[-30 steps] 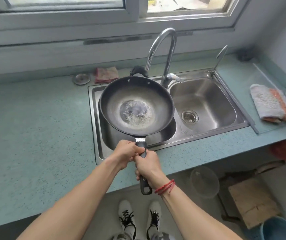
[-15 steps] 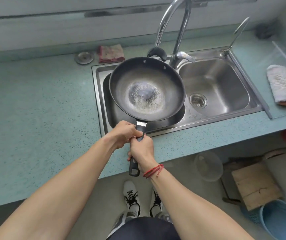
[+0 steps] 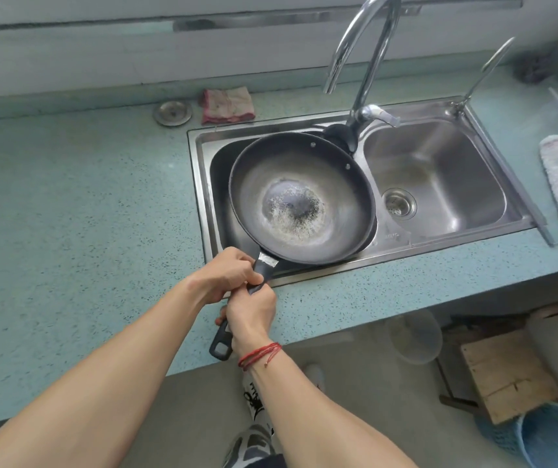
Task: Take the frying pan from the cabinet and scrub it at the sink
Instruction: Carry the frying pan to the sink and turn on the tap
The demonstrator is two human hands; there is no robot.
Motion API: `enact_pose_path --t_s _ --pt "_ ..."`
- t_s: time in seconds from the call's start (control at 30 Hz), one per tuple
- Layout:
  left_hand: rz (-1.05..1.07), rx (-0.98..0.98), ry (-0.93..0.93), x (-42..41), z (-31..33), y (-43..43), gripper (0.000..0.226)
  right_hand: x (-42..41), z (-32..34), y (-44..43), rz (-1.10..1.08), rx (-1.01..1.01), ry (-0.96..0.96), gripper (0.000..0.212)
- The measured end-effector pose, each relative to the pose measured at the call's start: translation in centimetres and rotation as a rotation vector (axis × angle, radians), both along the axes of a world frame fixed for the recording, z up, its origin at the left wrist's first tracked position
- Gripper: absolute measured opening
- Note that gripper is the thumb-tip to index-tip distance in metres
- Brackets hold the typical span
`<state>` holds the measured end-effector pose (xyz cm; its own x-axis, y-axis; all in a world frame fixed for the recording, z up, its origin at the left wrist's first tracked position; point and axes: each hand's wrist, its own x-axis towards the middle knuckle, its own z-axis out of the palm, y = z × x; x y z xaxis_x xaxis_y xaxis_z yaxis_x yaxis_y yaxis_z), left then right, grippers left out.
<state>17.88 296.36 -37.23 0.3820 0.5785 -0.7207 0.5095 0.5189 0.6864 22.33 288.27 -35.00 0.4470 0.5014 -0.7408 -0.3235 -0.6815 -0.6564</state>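
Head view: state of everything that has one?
pan, held over left basin, residue in the middle
left hand, grips handle near the pan
right hand, grips handle further back
faucet, no water running
right basin, empty, strainer in drain
plug, out, lying on counter

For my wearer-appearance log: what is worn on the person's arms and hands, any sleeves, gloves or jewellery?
No sleeves or gloves show; the left hand and right hand are bare. A red string bracelet of several thin strands circles the right wrist. The left wrist carries nothing visible.
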Motion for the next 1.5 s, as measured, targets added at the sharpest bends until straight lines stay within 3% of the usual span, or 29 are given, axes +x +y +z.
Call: enact_pose_path --t_s 0.13,0.33,0.47,0.6,0.77,0.87,0.93,0.97,1.03,1.17,1.37,1.5 --pt "-0.027 0.013 0.039 -0.9 -0.7 1.0 0.026 -0.5 -0.2 0.9 -0.001 -0.003 -0.003 0.022" --pt "-0.06 0.067 0.072 -1.4 -0.1 1.8 0.011 -0.8 -0.4 1.9 0.076 -0.038 -0.021 0.021" --pt "-0.087 0.115 0.116 -1.6 -0.3 2.2 0.019 -0.8 -0.6 2.2 0.1 -0.042 -0.025 0.018" --pt "-0.081 0.205 0.165 -1.7 -0.4 2.3 0.018 -0.7 -0.9 2.5 0.284 -0.044 -0.034 0.022" --pt "-0.103 0.308 0.286 -1.9 -0.6 3.0 0.02 1.0 -0.7 3.5 0.646 -0.098 -0.241 0.021" --pt "-0.123 0.352 0.388 -1.6 -0.5 2.9 0.037 1.5 -0.8 3.6 0.763 -0.108 -0.307 0.032" --pt "-0.133 0.41 0.431 -1.2 -0.2 2.7 0.015 1.7 -0.8 3.6 0.818 -0.106 -0.358 0.031" --pt "-0.14 0.439 0.455 -1.1 -0.2 2.6 0.008 1.8 -0.8 3.6 0.837 -0.097 -0.382 0.029" --pt "-0.178 0.481 0.486 -0.9 -0.3 2.4 0.021 1.9 -0.8 3.4 0.865 -0.072 -0.428 0.026" --pt "-0.167 0.556 0.528 -0.9 -0.6 2.3 0.017 1.9 -0.9 3.2 0.904 -0.024 -0.494 0.027" --pt "-0.144 0.582 0.513 -0.6 -0.5 2.1 0.021 2.9 -0.7 3.3 0.979 0.028 -0.625 0.041" --pt "-0.174 0.585 0.523 -0.6 -0.1 2.2 0.021 3.8 -0.2 3.8 0.965 0.011 -0.637 0.036"
